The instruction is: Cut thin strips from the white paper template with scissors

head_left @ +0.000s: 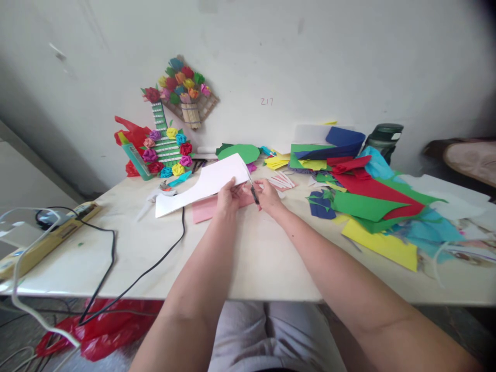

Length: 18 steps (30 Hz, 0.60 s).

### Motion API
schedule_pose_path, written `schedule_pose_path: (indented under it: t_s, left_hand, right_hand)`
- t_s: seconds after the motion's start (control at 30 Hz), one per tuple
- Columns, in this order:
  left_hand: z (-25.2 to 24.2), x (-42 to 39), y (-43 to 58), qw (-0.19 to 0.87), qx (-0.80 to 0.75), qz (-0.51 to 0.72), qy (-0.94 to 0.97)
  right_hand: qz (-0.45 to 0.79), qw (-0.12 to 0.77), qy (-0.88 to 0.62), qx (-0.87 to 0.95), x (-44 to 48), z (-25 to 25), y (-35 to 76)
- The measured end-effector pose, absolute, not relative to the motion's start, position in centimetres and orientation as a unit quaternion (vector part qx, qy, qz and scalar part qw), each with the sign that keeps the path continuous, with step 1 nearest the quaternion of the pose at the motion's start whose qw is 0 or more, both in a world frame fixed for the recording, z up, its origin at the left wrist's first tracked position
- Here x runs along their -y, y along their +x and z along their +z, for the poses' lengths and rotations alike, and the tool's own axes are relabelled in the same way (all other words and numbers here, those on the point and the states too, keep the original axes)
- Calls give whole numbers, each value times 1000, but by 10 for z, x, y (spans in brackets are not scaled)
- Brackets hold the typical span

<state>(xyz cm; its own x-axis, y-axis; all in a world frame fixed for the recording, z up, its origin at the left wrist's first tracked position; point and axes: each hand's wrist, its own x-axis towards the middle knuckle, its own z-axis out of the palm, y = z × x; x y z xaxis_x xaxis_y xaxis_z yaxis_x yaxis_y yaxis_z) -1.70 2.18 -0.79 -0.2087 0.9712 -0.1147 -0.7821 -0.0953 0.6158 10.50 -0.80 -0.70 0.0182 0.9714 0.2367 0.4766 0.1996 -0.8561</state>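
My left hand [229,195] grips the near edge of a sheet of white paper [219,178], which has a curved cut-out on its left side. At the sheet's right edge, my right hand [268,195] is closed round scissors [253,192] with dark handles. The blades point away from me and lie along the paper's right edge; whether they are parted I cannot tell. Beneath the white sheet and my hands lies pink paper [203,211], partly covered. Just beyond my right hand are several narrow white strips [284,180].
Coloured paper scraps [368,204] pile up on the right, before a dark bottle [385,139]. A paper-flower guitar [168,147] and a glue bottle [135,157] stand back left. A black cord [149,271] crosses the table's left side near a power strip [50,237].
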Motion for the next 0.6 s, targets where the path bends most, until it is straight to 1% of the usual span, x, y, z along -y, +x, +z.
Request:
schedule_pose_path:
  t_s: [0.2, 0.6]
  left_hand:
    - [-4, -19, -17, 604, -293, 721, 169]
    - [-2, -18, -18, 609, -295, 719, 160]
  right_hand:
    - [263, 443, -561, 648, 8, -7, 105]
    - [277, 447, -557, 643, 12, -2, 105]
